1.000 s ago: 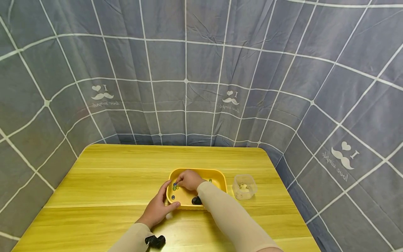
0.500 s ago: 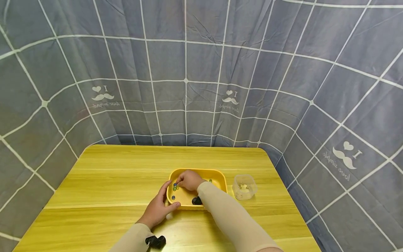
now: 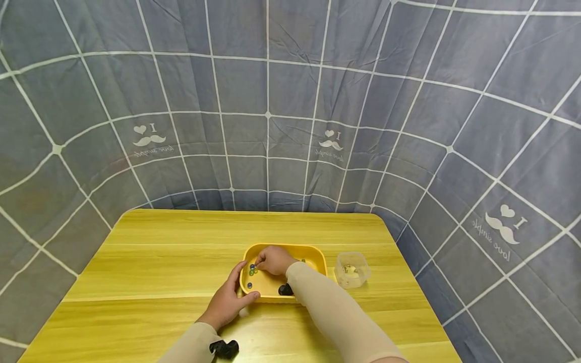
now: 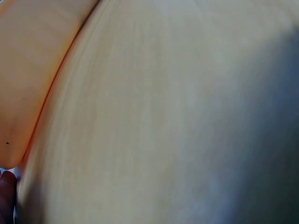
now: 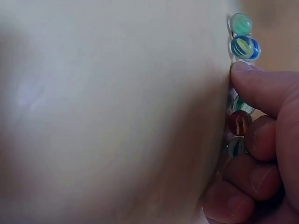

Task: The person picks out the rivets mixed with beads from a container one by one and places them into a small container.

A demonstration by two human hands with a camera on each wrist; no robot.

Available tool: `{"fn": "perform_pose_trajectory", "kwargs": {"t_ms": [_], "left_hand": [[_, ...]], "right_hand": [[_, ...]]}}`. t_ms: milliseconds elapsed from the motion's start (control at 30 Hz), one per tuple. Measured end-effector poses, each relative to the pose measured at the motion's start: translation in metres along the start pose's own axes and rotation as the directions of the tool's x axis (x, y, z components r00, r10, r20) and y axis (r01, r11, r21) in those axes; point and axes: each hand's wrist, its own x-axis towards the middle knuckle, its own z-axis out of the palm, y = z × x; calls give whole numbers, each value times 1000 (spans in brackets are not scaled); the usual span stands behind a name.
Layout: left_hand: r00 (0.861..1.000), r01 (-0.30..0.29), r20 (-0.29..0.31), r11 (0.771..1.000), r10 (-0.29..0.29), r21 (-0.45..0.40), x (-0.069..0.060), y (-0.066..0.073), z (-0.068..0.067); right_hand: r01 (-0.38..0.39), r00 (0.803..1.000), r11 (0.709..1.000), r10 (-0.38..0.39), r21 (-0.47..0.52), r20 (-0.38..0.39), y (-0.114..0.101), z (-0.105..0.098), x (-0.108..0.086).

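A shallow yellow tray (image 3: 313, 248) stands on the table in the head view; its side fills the left of the left wrist view. My left hand (image 3: 227, 302) grips its left near corner, thumb on the near rim and fingers along the left side. Inside the tray my right hand (image 3: 274, 260) reaches down at the left end, fingers curled and fingertips pinching among glass marbles (image 3: 251, 272). The right wrist view has a blue-and-yellow marble (image 5: 243, 46) just by the thumb tip, a green marble (image 5: 241, 23) above, and a red-brown marble (image 5: 240, 122) beyond the curled fingers. My index fingertip is mostly hidden.
Right of the tray stands a clear plastic container (image 3: 358, 282) with several small shiny pieces in it. One dark marble (image 3: 249, 285) lies by the tray's near left corner, a greenish one (image 3: 303, 260) at the far right. A grey checked curtain (image 3: 290, 91) surrounds the table.
Both hands and the tray keep almost the same place. The head view has tilted very slightly.
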Motion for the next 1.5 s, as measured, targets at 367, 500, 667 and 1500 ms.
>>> {"fn": "perform_pose_trajectory", "kwargs": {"t_ms": [367, 500, 667, 1500], "left_hand": [[1000, 4, -1, 1000, -4, 8, 1, 1, -1], [1000, 6, -1, 1000, -6, 4, 1, 1, 0], [1000, 7, 3, 1000, -7, -1, 2, 0, 1], [999, -25, 26, 1000, 25, -4, 14, -7, -11]], "right_hand": [[-10, 1000, 1000, 10, -13, 8, 2, -8, -6], [-12, 1000, 1000, 12, 6, -3, 2, -12, -10], [-10, 1000, 1000, 10, 21, -11, 3, -17, -15], [-43, 999, 996, 43, 84, 11, 1, -40, -11]]}}
